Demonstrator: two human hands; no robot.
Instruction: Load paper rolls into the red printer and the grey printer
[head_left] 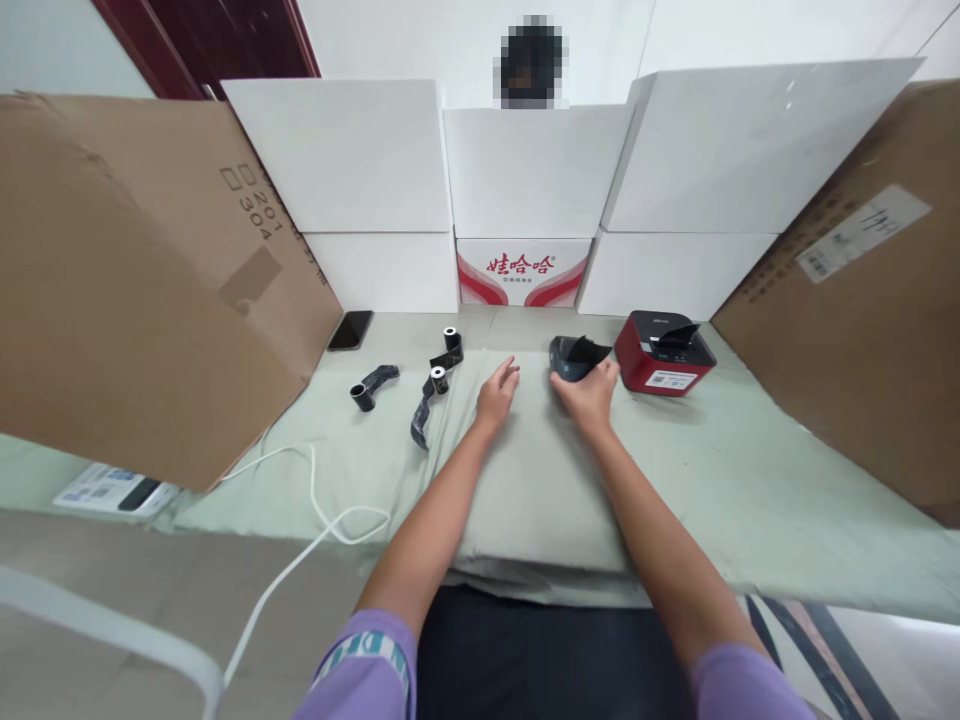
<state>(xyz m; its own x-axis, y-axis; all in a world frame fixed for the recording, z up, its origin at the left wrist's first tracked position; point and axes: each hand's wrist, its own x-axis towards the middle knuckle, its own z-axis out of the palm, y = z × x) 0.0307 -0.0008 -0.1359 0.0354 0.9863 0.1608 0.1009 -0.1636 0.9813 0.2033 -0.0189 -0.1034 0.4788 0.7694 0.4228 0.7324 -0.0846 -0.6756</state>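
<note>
White boxes (337,155) are walling the back of your table, and a pale green cloth (540,470) is covering its top. At far left a brown cardboard panel (112,300) is leaning outward, with a black smartphone (350,330) lying just beyond its inner edge. Next, a black film roll (363,398) is trailing its loose tail to the right; past it, a nearer white-cored roll (439,378) and a farther white-cored roll (450,337) are standing close together. Your left hand (496,395) is hovering or resting right of these, empty, its fingers loosely extended; you cannot tell whether it is touching the cloth. Across bare cloth to its right, a dark boxy device (564,364) is sitting directly ahead of your right hand (590,400), clearly the nearer one, which is holding its near side between spread thumb and fingers. Its longer side seems to be running left to right. It is looking smooth and blackish, with a glossy black strip (590,350) jutting rightward toward the red-and-black mini printer (652,374), which is standing just beside your fingers.
</note>
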